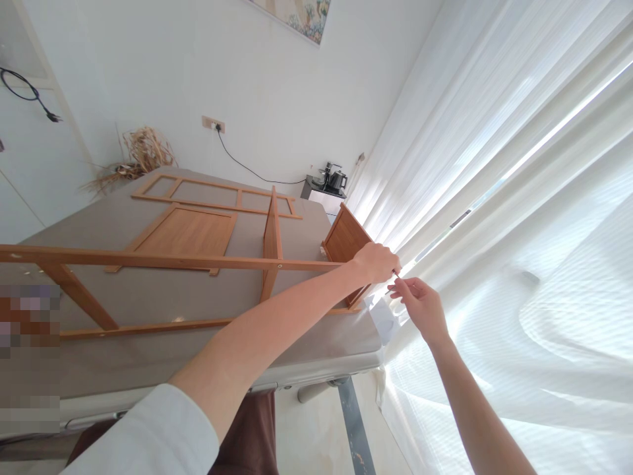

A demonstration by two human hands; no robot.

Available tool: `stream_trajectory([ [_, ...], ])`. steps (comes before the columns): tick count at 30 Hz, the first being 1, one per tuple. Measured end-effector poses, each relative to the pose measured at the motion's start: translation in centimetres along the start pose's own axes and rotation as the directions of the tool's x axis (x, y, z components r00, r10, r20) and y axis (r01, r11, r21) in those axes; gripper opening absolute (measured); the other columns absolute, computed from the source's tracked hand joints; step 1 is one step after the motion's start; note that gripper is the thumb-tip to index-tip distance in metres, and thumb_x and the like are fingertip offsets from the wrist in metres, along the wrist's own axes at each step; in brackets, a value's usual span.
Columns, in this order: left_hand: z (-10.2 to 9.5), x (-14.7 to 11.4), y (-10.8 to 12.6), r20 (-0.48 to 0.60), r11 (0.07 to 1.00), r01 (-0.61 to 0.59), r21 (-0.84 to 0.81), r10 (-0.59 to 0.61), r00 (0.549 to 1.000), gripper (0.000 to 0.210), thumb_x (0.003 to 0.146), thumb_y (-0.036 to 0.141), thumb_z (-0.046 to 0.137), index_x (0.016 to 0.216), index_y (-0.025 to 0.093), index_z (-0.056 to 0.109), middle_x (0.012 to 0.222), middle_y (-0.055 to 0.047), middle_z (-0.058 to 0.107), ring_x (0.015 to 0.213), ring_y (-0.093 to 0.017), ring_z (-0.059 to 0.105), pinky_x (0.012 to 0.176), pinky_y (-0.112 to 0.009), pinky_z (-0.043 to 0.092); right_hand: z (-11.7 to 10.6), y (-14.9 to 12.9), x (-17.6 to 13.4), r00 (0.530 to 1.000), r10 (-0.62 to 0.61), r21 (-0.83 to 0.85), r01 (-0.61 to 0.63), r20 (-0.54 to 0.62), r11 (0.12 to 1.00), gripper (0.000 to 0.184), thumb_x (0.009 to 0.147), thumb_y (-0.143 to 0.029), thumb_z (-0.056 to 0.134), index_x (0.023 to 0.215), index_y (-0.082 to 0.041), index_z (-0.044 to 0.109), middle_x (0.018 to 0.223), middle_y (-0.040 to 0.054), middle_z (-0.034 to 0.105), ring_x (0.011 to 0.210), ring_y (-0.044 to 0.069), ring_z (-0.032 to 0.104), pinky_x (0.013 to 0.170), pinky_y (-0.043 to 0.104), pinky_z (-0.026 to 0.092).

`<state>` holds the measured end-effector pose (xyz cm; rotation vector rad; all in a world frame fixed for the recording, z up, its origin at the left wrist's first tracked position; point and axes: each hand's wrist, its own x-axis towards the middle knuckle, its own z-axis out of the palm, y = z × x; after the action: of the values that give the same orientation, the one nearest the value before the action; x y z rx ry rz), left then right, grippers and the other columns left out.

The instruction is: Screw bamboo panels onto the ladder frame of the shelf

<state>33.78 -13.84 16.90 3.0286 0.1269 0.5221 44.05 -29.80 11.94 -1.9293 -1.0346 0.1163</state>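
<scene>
A wooden frame (270, 263) with long rails and cross panels stands on the grey table, its right end at my hands. Around that corner, beside the upright end panel (346, 235), my left hand (376, 262) is closed on the frame's upper rail. Just to the right, my right hand (420, 305) pinches a thin dark hex key (396, 274), mostly hidden by the fingers. Its tip points at the rail's end under my left hand; whether it sits in a bolt I cannot tell.
On the grey table (198, 297) lie a flat wooden panel (190, 231) and a ladder-like wooden frame (212, 192). Dried stalks (146, 150) are at the far left. A black kettle (338, 180) stands behind. White curtains (494, 218) hang close on the right.
</scene>
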Motion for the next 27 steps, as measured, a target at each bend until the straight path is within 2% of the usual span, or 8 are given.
stream_trajectory([
  [3, 0.0, 0.0, 0.0, 0.006, 1.0, 0.0, -0.002, 0.0, 1.0, 0.034, 0.093, 0.022, 0.05, 0.11, 0.032, 0.077, 0.107, -0.007, 0.076, 0.093, -0.023, 0.067, 0.072, -0.031, 0.045, -0.1, 0.4, -0.3, 0.97, -0.232, -0.343, 0.196, -0.067, 0.919, 0.039, 0.093, -0.059, 0.053, 0.091, -0.023, 0.068, 0.088, 0.0056, 0.076, 0.076, 0.02, 0.069, 0.073, 0.033, 0.05],
  [5, 0.1, 0.0, -0.1, 0.007, 1.0, 0.002, 0.0, -0.002, 1.0, 0.035, 0.093, 0.022, 0.05, 0.113, 0.033, 0.076, 0.109, -0.006, 0.076, 0.095, -0.023, 0.067, 0.073, -0.031, 0.045, 0.0, 0.9, -0.2, 0.94, -0.336, -0.482, 0.265, -0.065, 0.835, 0.041, 0.096, -0.058, 0.047, 0.092, -0.023, 0.067, 0.084, 0.0057, 0.075, 0.072, 0.02, 0.067, 0.069, 0.032, 0.047],
  [12, 0.4, 0.3, -0.3, -0.003, 1.0, 0.005, 0.005, -0.005, 1.0, 0.035, 0.093, 0.025, 0.05, 0.116, 0.035, 0.075, 0.11, -0.006, 0.076, 0.098, -0.024, 0.067, 0.076, -0.032, 0.047, 0.3, 1.7, 0.5, 0.878, -0.478, -0.65, 0.345, -0.032, 0.677, 0.036, 0.103, -0.046, 0.041, 0.097, -0.022, 0.067, 0.082, 0.005, 0.072, 0.068, 0.018, 0.062, 0.061, 0.028, 0.038],
  [17, 0.3, 0.3, -0.2, -0.005, 1.0, 0.009, 0.003, -0.009, 1.0, 0.036, 0.093, 0.024, 0.05, 0.118, 0.034, 0.075, 0.111, -0.006, 0.075, 0.099, -0.025, 0.067, 0.078, -0.033, 0.048, -0.2, 1.3, 0.7, 0.765, -0.641, -0.804, 0.419, 0.062, 0.422, 0.03, 0.104, -0.033, 0.043, 0.091, -0.02, 0.068, 0.075, 0.0045, 0.07, 0.067, 0.016, 0.058, 0.07, 0.03, 0.037],
  [20, 0.3, 0.2, -0.3, 0.002, 1.0, 0.002, -0.001, -0.002, 1.0, 0.036, 0.093, 0.024, 0.05, 0.117, 0.034, 0.075, 0.11, -0.006, 0.076, 0.098, -0.025, 0.067, 0.077, -0.034, 0.048, -0.5, 1.0, 0.7, 0.725, -0.673, -0.847, 0.445, 0.148, 0.292, 0.027, 0.103, -0.024, 0.043, 0.091, -0.02, 0.067, 0.075, 0.0041, 0.069, 0.07, 0.017, 0.058, 0.072, 0.031, 0.035],
  [23, 0.3, 0.2, -0.3, 0.0, 1.0, -0.006, -0.004, 0.006, 1.0, 0.034, 0.093, 0.024, 0.051, 0.114, 0.033, 0.076, 0.11, -0.006, 0.076, 0.097, -0.025, 0.068, 0.076, -0.033, 0.048, -0.5, 0.9, 0.6, 0.713, -0.677, -0.855, 0.455, 0.183, 0.249, 0.026, 0.102, -0.019, 0.042, 0.093, -0.019, 0.067, 0.075, 0.0044, 0.069, 0.072, 0.018, 0.058, 0.072, 0.031, 0.035],
  [27, 0.4, 0.2, -0.3, -0.001, 1.0, -0.005, -0.005, 0.005, 1.0, 0.035, 0.092, 0.023, 0.052, 0.115, 0.034, 0.076, 0.11, -0.005, 0.076, 0.098, -0.025, 0.068, 0.075, -0.033, 0.047, -0.3, 1.0, 0.6, 0.725, -0.667, -0.835, 0.467, 0.172, 0.292, 0.029, 0.102, -0.019, 0.04, 0.092, -0.02, 0.067, 0.076, 0.0053, 0.069, 0.07, 0.018, 0.058, 0.07, 0.031, 0.035],
])
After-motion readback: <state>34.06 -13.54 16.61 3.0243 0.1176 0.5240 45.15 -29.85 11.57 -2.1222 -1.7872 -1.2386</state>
